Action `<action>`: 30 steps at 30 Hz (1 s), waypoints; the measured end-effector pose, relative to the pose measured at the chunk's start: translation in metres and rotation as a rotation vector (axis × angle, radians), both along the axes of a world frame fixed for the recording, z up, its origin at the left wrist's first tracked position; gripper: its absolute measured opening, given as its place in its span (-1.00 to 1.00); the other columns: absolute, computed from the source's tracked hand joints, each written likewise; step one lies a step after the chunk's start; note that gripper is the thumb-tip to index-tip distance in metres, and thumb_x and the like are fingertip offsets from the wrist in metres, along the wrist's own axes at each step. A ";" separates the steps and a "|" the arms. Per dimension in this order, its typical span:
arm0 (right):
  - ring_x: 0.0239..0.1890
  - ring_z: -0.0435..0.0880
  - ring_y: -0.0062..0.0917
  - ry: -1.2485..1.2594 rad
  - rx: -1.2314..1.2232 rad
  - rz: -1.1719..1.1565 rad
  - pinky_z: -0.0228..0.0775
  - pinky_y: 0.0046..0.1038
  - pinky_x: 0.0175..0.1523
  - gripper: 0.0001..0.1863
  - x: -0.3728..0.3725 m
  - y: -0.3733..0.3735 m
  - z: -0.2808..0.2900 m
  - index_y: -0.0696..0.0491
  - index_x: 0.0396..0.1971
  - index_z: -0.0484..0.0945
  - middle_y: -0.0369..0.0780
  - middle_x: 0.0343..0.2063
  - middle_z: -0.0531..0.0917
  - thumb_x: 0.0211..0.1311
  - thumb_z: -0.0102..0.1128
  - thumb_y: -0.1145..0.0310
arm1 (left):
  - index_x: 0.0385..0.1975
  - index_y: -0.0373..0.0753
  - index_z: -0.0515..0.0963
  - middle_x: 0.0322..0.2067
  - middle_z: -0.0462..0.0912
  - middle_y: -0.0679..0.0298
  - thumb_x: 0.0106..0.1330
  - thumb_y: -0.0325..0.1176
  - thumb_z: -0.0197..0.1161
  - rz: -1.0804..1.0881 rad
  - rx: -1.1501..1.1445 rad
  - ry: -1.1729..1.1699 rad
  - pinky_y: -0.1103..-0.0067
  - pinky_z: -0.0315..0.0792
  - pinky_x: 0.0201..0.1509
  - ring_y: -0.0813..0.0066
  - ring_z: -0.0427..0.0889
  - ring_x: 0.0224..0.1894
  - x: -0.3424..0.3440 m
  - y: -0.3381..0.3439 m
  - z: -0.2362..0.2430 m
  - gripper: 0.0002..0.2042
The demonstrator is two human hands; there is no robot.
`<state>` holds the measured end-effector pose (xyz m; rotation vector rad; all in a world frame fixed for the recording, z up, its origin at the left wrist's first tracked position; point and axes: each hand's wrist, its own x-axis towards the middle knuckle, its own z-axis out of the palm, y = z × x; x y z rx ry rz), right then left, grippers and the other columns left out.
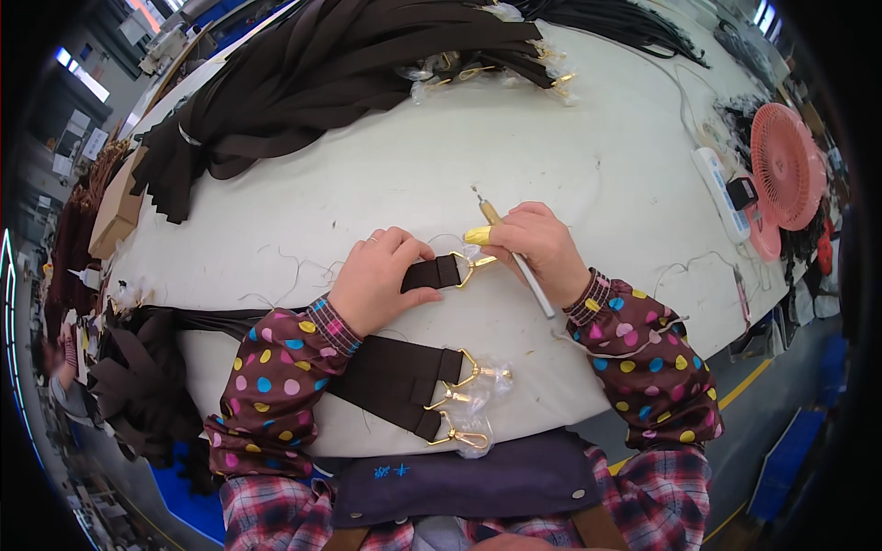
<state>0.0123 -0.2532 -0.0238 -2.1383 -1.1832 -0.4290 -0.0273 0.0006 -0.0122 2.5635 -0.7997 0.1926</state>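
My left hand (378, 275) is closed on the end of a dark brown webbing strap (432, 274), fingers over it and thumb along its near edge. A gold metal clasp (470, 267) with a triangular loop sits at the strap's end, partly hidden by clear plastic and my right hand. My right hand (536, 248), yellow tape (477, 236) around one digit, grips a corded pen-shaped tool (535, 286) like a soldering iron. Its thin tip points up and away from the strap. Nearer me lie several more straps (395, 375) with gold hooks (455, 397), partly wrapped in clear plastic.
A large bundle of brown straps (276, 87) lies across the far side of the white table (634, 184). At right are a white power strip (721, 195) and a pink fan (787, 165). More straps (138, 376) hang over the left edge, beyond a cardboard box (119, 213).
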 end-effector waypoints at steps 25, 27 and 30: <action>-0.39 0.66 -0.50 0.605 0.003 0.091 0.46 -0.53 -0.22 -0.76 -0.033 -0.010 0.026 0.11 -0.25 0.51 -0.20 -0.45 0.67 0.19 0.32 0.32 | 0.33 -0.11 0.16 0.24 0.33 0.21 0.02 -0.03 0.46 -0.235 0.358 0.461 0.16 0.13 0.33 0.23 0.35 0.27 -0.087 0.063 0.054 -0.13; -0.39 0.64 -0.56 0.636 0.033 -0.001 0.45 -0.56 -0.21 -0.81 -0.032 -0.010 0.023 0.12 -0.28 0.51 -0.22 -0.43 0.67 0.24 0.26 0.34 | 0.32 -0.09 0.19 0.28 0.28 0.24 0.00 -0.19 0.46 -0.153 0.529 0.343 0.04 0.09 0.34 0.31 0.27 0.34 -0.106 0.066 0.050 -0.17; -0.40 0.60 -0.67 0.682 0.074 -0.075 0.44 -0.60 -0.22 -0.86 -0.028 -0.004 0.028 0.13 -0.30 0.47 -0.27 -0.39 0.68 0.34 0.12 0.36 | 0.26 -0.08 0.25 0.23 0.35 0.27 0.01 -0.33 0.38 -0.081 0.633 0.106 0.20 0.15 0.34 0.39 0.35 0.28 -0.111 0.072 0.032 -0.28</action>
